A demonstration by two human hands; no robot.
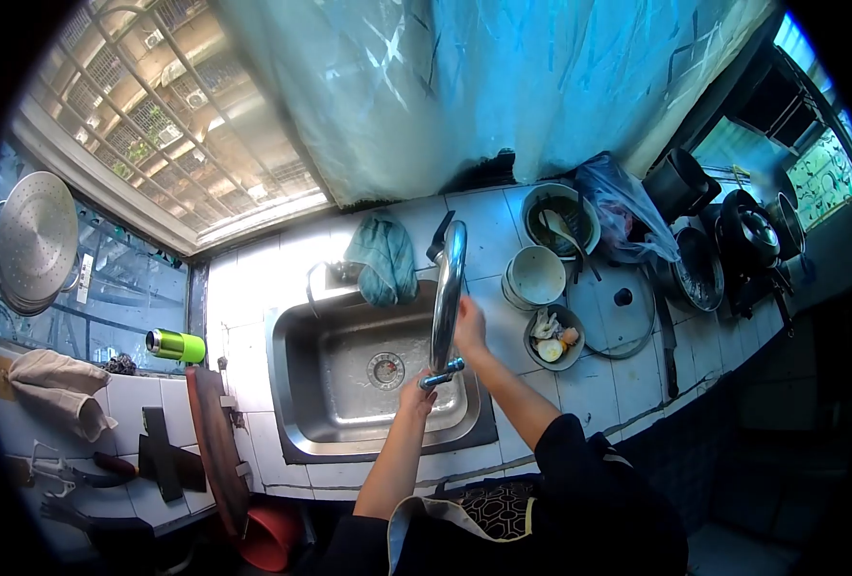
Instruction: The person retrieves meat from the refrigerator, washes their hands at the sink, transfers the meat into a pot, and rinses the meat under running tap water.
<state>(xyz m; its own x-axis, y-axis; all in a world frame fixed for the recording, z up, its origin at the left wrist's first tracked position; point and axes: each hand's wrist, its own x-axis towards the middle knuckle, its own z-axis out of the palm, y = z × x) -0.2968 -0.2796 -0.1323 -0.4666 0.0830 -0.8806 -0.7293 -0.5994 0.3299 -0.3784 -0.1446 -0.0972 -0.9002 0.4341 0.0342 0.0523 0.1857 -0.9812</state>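
Observation:
A chrome faucet (448, 298) with a black lever at its far end reaches over the right side of a steel sink (296, 384). My left hand (416, 394) is beside the faucet's near tip, low over the sink, with its fingers partly hidden. On the spout's other side is my right hand (469, 328), close to the metal; the spout covers part of its fingers. I cannot make out whether either hand holds anything. The sink bottom looks wet around its drain (385, 371). A teal cloth (383, 259) hangs at the sink's back edge.
Right of the sink stand stacked bowls (536, 276), a bowl with scraps (552, 338), a larger bowl with utensils (560, 221), a glass lid (603, 312), a knife (671, 360) and several pans. At left are a green bottle (176, 346) and a wooden board (216, 446).

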